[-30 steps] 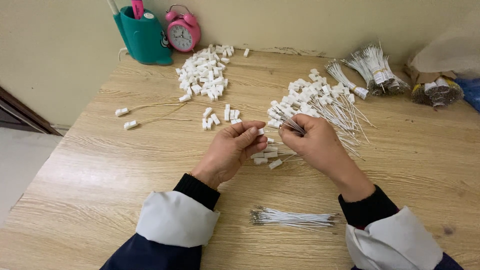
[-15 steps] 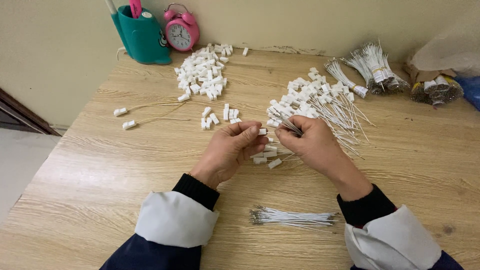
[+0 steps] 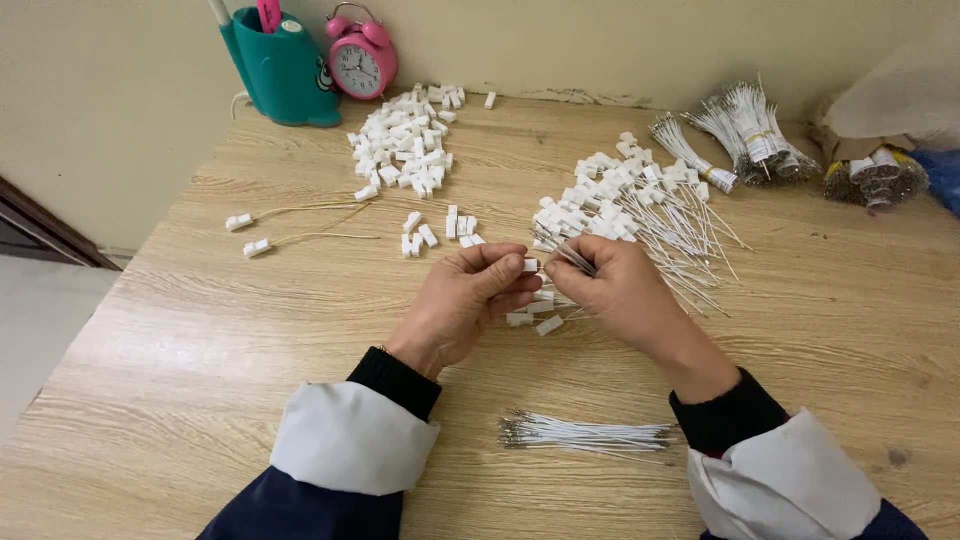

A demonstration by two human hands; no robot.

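Your left hand (image 3: 465, 305) pinches a small white connector (image 3: 529, 265) between its fingertips, and your right hand (image 3: 620, 295) has its fingers closed on a thin bunch of white wires (image 3: 572, 258), tips meeting the connector above the table (image 3: 200, 350). Loose connectors (image 3: 535, 318) lie just beneath; a heap of finished wired pieces (image 3: 640, 200) sits beyond, a wire bundle (image 3: 585, 435) nearer you.

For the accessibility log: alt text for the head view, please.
Left hand pinches a small white plastic connector while right hand holds thin white wires to it, above a light wooden table. Behind lie a heap of white connectors and a pink alarm clock.
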